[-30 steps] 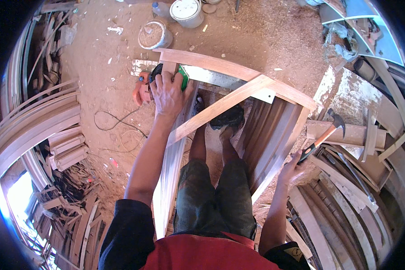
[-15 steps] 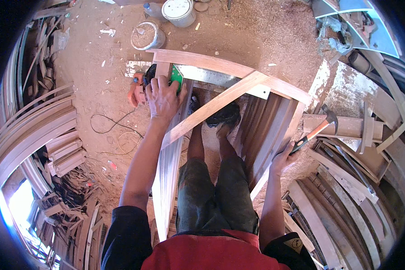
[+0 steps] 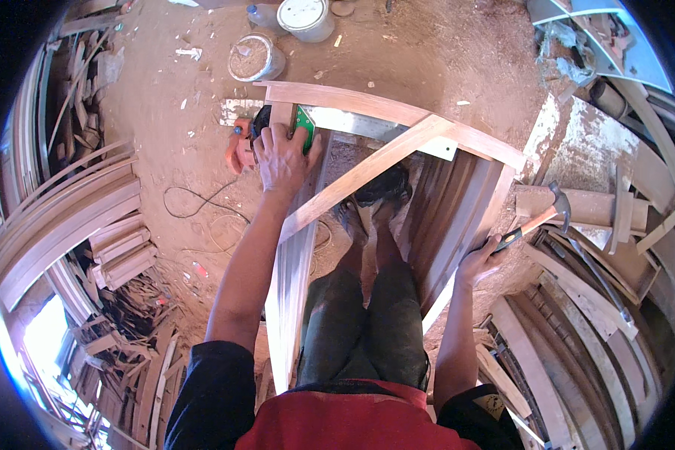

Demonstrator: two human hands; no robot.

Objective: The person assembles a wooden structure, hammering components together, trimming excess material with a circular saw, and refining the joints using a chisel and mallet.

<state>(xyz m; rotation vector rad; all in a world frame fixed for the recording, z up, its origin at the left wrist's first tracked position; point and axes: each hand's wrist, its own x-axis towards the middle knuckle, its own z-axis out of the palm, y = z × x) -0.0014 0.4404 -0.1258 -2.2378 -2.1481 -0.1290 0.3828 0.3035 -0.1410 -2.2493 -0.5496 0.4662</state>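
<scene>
My left hand (image 3: 283, 161) is closed over the far left corner of a wooden frame (image 3: 345, 96). Its thumb and fingers grip the green handle of a try square (image 3: 306, 124), whose metal blade lies along the inside of the far rail. A diagonal wooden brace (image 3: 367, 175) runs from the left side member up to that rail. In my right hand (image 3: 478, 262), a claw hammer (image 3: 536, 223) is held by its dark grip, head pointing away, to the right of the frame.
An orange power tool (image 3: 240, 146) with a cord lies left of the corner. Two white buckets, one being the nearer bucket (image 3: 256, 58), stand beyond the frame. Curved timber stacks (image 3: 67, 217) line the left; more boards (image 3: 570, 360) lie at the right. My feet stand inside the frame.
My left foot has moved right, close beside my right foot, inside the frame. The view has shifted slightly. Both hands keep their holds on the try square and the hammer.
</scene>
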